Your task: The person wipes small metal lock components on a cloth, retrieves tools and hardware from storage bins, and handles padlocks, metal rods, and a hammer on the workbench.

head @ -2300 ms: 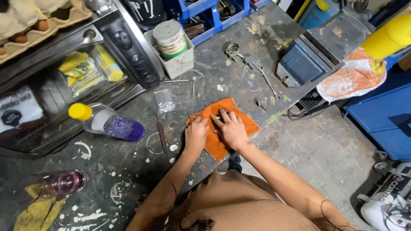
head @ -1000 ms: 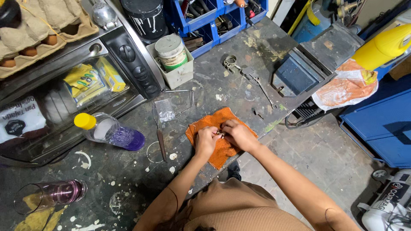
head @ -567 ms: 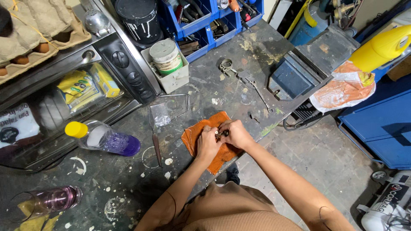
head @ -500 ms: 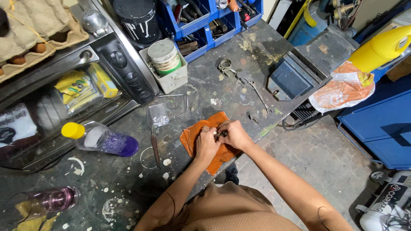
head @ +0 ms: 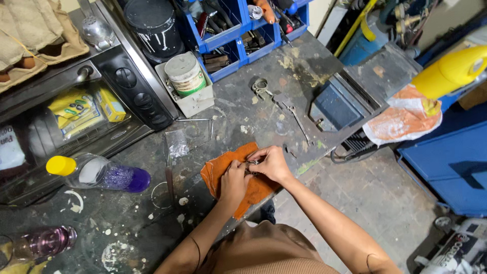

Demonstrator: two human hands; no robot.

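Both hands meet over an orange cloth (head: 228, 175) that lies at the near edge of the dark, paint-spattered workbench (head: 127, 233) — its lower corner reaches right to that edge. The left hand (head: 232, 181) rests on the cloth with its fingers curled, and the right hand (head: 271, 163) pinches a small metal part (head: 252, 163) between fingertips; the part sits between the two hands, just above the cloth, too small to tell more. To the left the bench surface is fairly open, with a few white paint rings and a thin dark tool (head: 170, 183) beside the cloth. Two bottles lie there: one clear with a yellow cap and purple base (head: 99, 173), one pinkish near the left edge (head: 43, 242). A small clear plastic bag (head: 177, 144) lies just beyond the cloth. Farther on, a metal clamp and bracket (head: 276, 99) lie flat, near a grey-blue tray (head: 337, 106) at the right edge — where one orange-and-white bag (head: 403, 119) hangs over. At the far side stand a toaster oven (head: 91, 109), one tin (head: 185, 75) in a box, and blue bins (head: 238, 30).
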